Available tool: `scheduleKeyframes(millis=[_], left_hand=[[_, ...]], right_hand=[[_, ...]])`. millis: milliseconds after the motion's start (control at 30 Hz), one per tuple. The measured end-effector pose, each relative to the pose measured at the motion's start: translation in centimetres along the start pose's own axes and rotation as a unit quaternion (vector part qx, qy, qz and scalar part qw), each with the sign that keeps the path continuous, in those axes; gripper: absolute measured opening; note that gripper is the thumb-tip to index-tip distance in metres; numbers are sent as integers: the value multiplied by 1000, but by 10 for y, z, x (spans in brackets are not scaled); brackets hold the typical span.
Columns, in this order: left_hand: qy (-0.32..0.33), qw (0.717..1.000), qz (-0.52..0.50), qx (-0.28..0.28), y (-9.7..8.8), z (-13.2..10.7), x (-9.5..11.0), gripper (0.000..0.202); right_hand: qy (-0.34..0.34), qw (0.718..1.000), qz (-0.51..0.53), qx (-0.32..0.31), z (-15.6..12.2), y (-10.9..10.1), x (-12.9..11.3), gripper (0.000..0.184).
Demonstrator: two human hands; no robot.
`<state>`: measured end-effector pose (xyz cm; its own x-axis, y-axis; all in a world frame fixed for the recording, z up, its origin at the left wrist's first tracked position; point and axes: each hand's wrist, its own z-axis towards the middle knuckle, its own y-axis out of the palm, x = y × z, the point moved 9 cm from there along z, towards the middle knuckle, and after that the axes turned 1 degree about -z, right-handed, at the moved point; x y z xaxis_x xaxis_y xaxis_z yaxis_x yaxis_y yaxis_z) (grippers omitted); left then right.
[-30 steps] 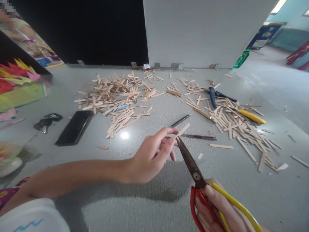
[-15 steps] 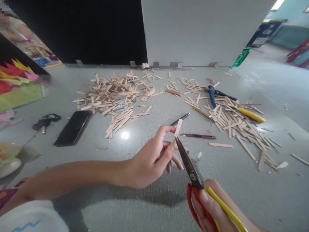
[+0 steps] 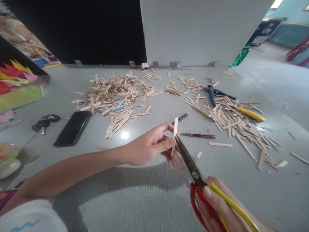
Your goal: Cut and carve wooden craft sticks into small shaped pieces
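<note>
My left hand (image 3: 152, 145) pinches a short wooden stick (image 3: 174, 132), holding it nearly upright above the grey floor. My right hand (image 3: 217, 207) at the bottom right grips the red and yellow handles of a pair of scissors (image 3: 190, 164). The dark blades point up and left, and their tip meets the stick about midway, just beside my left fingertips.
Piles of wooden sticks (image 3: 113, 96) lie ahead on the left and on the right (image 3: 236, 124). A black phone (image 3: 72, 128) and keys (image 3: 44, 122) lie at left. Two pens (image 3: 196, 136), blue pliers (image 3: 212, 95) and a yellow-handled tool (image 3: 251, 113) lie among them. A white wall panel (image 3: 200, 32) stands behind.
My left hand has turned the stick from slanting to nearly upright and lifted slightly. The scissors stayed at the stick, with the blade tip now against its middle.
</note>
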<state>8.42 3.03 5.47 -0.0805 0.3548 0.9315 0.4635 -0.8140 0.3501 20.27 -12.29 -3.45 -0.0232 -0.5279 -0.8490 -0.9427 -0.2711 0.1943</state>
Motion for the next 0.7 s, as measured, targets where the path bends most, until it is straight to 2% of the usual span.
scheduleKeyframes(millis=[267, 367, 500, 700], left_hand=[[25, 998, 44, 27, 4, -5, 6, 36], [37, 997, 54, 34, 5, -6, 8, 36], [42, 996, 64, 35, 5, -7, 6, 32], [52, 993, 99, 49, 1, -8, 7, 32]], right_hand=[[14, 1000, -1, -2, -2, 5, -14, 60], [28, 999, 11, 20, -3, 6, -16, 61], [41, 999, 9, 11, -2, 8, -21, 65], [-2, 1000, -16, -12, 0, 11, -36, 65]])
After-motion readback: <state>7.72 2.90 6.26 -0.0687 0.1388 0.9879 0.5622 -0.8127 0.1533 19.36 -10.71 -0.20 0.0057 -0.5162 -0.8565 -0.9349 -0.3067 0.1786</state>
